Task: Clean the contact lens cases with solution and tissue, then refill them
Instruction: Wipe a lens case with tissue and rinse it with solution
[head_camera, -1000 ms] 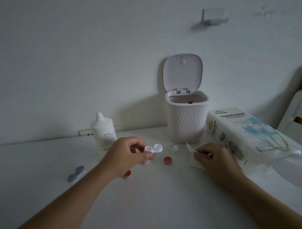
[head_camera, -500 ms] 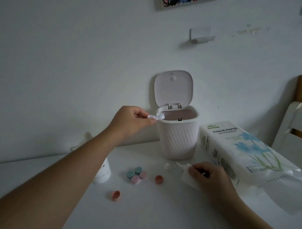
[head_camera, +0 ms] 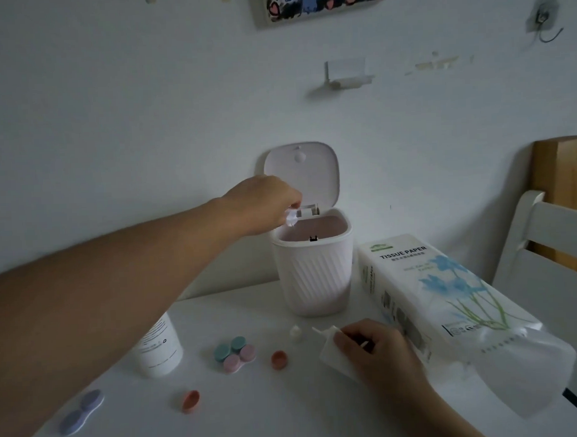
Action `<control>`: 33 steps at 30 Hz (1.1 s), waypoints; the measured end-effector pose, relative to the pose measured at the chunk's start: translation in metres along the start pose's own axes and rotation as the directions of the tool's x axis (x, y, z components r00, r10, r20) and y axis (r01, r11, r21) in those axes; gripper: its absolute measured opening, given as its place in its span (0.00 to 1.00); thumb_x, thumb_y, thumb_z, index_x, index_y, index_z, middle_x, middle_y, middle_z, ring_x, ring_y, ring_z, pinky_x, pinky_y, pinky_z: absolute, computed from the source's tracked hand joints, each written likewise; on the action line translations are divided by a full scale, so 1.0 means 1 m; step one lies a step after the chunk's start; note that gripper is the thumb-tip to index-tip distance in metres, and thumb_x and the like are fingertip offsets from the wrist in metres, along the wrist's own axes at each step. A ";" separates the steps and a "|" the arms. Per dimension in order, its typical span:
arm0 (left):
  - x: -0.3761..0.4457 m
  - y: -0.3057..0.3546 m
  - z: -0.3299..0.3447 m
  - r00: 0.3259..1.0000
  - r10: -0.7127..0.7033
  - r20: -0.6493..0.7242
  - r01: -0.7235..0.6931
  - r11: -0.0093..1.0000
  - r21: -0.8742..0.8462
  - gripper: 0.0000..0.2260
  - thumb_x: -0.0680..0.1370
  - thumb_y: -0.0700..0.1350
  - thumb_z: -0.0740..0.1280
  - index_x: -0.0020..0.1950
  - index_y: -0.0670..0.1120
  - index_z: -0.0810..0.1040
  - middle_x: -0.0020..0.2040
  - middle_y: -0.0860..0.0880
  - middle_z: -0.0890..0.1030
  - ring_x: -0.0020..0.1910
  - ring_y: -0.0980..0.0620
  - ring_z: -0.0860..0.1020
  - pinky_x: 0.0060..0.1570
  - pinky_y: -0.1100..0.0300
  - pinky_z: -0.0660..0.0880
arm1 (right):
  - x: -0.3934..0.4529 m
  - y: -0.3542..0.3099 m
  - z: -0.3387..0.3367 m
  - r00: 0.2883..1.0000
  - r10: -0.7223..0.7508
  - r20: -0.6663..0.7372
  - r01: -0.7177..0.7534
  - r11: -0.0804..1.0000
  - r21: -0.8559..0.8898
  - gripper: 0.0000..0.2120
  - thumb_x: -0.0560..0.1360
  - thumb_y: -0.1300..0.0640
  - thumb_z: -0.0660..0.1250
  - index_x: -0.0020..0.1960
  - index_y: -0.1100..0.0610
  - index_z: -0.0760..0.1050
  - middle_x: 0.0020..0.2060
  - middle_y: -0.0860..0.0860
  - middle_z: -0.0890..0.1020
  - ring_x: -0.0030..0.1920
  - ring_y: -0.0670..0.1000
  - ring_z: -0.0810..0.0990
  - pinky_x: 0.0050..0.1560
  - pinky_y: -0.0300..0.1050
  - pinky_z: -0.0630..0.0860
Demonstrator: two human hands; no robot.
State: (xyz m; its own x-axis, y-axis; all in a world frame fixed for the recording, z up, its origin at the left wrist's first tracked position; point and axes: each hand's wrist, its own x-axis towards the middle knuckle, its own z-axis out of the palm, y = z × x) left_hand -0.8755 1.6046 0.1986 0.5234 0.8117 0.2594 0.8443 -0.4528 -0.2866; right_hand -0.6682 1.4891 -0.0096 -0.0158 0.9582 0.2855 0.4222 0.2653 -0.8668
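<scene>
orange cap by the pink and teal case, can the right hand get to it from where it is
Probably yes. The orange cap lies on bare table just left of the right hand, with nothing between, but that hand holds a tissue, so picking it up could be awkward.

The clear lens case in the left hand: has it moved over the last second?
Yes. The left hand carried the clear lens case up from table level in front of the bin to above the bin's open rim, tilted over the opening.

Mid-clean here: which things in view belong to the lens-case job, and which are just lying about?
Job: clear case in left hand, over bin; tissue in right hand; solution bottle; orange caps.
Lying about: chair; wall picture.
</scene>
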 end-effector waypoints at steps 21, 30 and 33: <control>-0.011 0.018 -0.008 0.847 0.508 -0.159 -0.387 0.792 0.473 0.06 0.78 0.38 0.70 0.42 0.45 0.79 0.34 0.47 0.78 0.35 0.44 0.77 0.38 0.54 0.70 | 0.002 0.009 0.005 1.000 -0.014 -0.003 0.014 1.000 0.024 0.09 0.73 0.54 0.74 0.35 0.46 0.82 0.35 0.37 0.82 0.32 0.38 0.77 0.34 0.30 0.70; -0.015 0.021 -0.013 0.805 0.574 -0.154 -0.425 0.737 0.526 0.10 0.71 0.29 0.68 0.39 0.44 0.78 0.31 0.46 0.76 0.33 0.44 0.76 0.35 0.54 0.71 | 0.002 0.010 0.004 1.000 -0.009 0.000 0.009 1.000 0.005 0.07 0.73 0.54 0.74 0.37 0.48 0.83 0.33 0.36 0.82 0.32 0.37 0.77 0.34 0.30 0.70; -0.016 0.021 -0.014 0.785 0.604 -0.139 -0.455 0.714 0.533 0.12 0.68 0.27 0.69 0.37 0.44 0.77 0.30 0.46 0.76 0.31 0.44 0.75 0.34 0.56 0.70 | 0.001 0.010 0.005 1.000 -0.009 -0.002 0.009 1.000 0.001 0.07 0.73 0.53 0.74 0.37 0.48 0.83 0.33 0.36 0.81 0.32 0.37 0.77 0.34 0.29 0.69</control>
State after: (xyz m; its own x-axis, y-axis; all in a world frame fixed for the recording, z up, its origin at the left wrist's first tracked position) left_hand -0.8648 1.5769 0.2012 0.9367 0.3119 0.1589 0.3030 -0.4954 -0.8141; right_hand -0.6684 1.4936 -0.0196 -0.0181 0.9556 0.2940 0.4213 0.2739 -0.8646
